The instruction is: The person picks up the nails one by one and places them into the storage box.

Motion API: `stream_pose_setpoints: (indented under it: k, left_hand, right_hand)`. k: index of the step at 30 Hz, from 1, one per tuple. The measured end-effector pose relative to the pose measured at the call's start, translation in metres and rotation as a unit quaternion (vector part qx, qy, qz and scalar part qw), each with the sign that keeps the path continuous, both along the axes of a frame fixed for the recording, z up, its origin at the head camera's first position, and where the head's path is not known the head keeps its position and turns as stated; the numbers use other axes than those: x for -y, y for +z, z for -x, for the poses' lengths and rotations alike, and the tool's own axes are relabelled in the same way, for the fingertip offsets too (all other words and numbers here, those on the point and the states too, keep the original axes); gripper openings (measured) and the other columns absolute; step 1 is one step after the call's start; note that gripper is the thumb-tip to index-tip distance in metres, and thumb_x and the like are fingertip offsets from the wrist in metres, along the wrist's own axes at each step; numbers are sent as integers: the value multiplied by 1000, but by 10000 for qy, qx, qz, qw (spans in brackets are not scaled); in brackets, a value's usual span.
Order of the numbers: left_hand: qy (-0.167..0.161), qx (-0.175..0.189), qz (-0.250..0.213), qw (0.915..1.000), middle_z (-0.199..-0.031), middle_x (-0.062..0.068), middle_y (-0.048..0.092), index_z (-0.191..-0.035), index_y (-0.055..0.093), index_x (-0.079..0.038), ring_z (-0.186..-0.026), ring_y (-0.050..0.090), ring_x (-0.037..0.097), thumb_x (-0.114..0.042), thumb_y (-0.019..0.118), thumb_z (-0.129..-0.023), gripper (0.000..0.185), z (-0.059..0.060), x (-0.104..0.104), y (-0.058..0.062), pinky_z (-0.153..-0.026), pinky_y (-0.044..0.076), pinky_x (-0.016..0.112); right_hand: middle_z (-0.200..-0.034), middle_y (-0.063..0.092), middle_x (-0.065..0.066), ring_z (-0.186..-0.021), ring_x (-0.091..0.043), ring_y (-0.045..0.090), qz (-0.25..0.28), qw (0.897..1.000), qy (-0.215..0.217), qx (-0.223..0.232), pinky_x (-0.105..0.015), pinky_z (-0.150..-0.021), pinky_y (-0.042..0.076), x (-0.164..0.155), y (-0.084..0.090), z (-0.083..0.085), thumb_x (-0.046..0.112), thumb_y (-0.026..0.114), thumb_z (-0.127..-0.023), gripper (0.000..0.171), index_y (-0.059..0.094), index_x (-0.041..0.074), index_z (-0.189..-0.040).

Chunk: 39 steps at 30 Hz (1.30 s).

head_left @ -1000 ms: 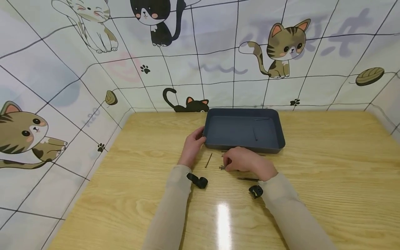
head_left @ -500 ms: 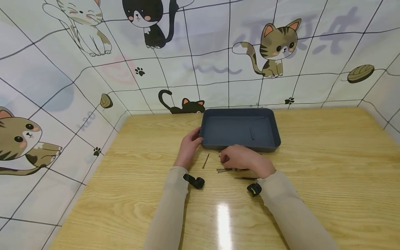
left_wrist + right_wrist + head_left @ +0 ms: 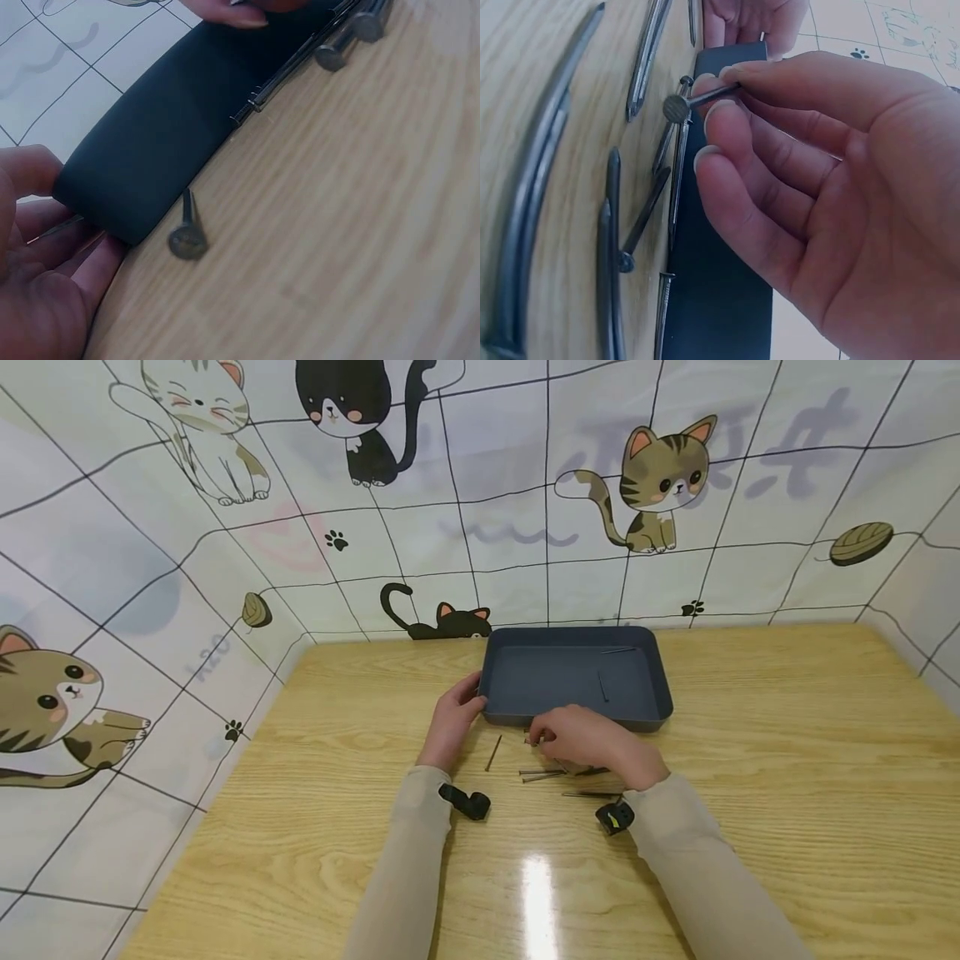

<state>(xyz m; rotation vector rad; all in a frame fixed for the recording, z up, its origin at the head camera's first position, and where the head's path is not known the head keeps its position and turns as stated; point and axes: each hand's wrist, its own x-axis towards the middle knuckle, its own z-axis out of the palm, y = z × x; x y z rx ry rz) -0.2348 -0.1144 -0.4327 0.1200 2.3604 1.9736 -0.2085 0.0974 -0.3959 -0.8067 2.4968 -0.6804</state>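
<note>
A dark blue tray (image 3: 501, 710) sits at the table's far middle with two nails (image 3: 602, 686) inside. My left hand (image 3: 474, 693) holds the tray's near left corner, thumb on the side wall and fingers along the front wall (image 3: 135, 172). My right hand (image 3: 536, 739) hovers just before the tray's front wall and pinches one nail (image 3: 676, 109) between thumb and forefinger, head pointing away from the palm. More nails lie loose on the wood: one (image 3: 493, 752) by my left hand, a pair (image 3: 542, 773) and another (image 3: 592, 793) under my right wrist.
The wooden table (image 3: 787, 793) is walled on three sides by cat-patterned panels (image 3: 225, 635). Black wrist cameras (image 3: 465, 800) (image 3: 615, 817) sit on both sleeves. In the right wrist view several nails (image 3: 641, 56) lie beside the tray's front wall (image 3: 720, 300).
My right hand left the pair of nails on the table, moved slightly toward the tray and now pinches a single nail. The left hand stayed on the tray corner.
</note>
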Motion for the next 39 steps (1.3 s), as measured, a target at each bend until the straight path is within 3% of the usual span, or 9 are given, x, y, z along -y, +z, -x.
stream_pose_setpoints:
  k: [9, 16, 22, 26, 33, 39]
  left_hand:
    - [-30, -4, -150, 9999, -135, 11, 41, -136, 38, -6, -124, 37, 22, -6, 48, -89, 48, 3, 0, -1, -97, 32, 37]
    - [36, -127, -52, 9999, -131, 6, 46, -134, 42, -13, -118, 44, 17, -11, 50, -89, 46, 14, 0, -19, -94, 36, 34]
    - [158, -118, -109, 9997, -130, 3, 47, -133, 44, -17, -117, 44, 14, -11, 50, -89, 45, 15, 1, -25, -93, 36, 35]
    - [124, -98, -75, 9998, -131, 3, 46, -133, 44, -17, -118, 43, 15, -12, 50, -89, 45, 12, 3, -26, -94, 36, 34]
    - [-112, 24, -96, 9999, -136, 12, 38, -137, 35, -8, -124, 36, 23, -9, 46, -91, 48, -2, 1, -2, -97, 32, 37]
    - [10, -10, -105, 9999, -133, 5, 43, -135, 40, -15, -121, 40, 16, -12, 48, -90, 46, 9, 4, -19, -96, 33, 35]
  right_hand:
    - [-78, 59, 2, -64, -13, 54, 434, 9990, -120, -80, -31, -65, 42, -10, 8, 2, 19, 54, -88, 19, 61, 14, -104]
    - [-76, 61, 0, -64, -15, 56, 556, 9978, -185, -298, -31, -61, 43, -16, 12, 5, 21, 57, -87, 16, 64, 12, -97]
    - [-79, 61, 5, -68, -11, 55, 591, 9959, -293, -618, -31, -66, 44, -24, 10, 8, 23, 57, -86, 11, 64, 17, -93]
    - [-83, 60, 6, -71, -9, 53, 701, 9934, -363, -830, -31, -65, 44, -27, 10, 8, 25, 57, -86, 11, 64, 18, -92]
    - [-84, 62, 0, -69, -14, 56, 966, 9901, -559, -846, -31, -63, 43, -35, 14, 7, 27, 55, -87, 16, 64, 16, -96]
    - [-86, 62, 1, -74, -15, 57, 1086, 9853, -909, -957, -32, -65, 44, -44, 15, 10, 29, 55, -87, 16, 62, 18, -97]
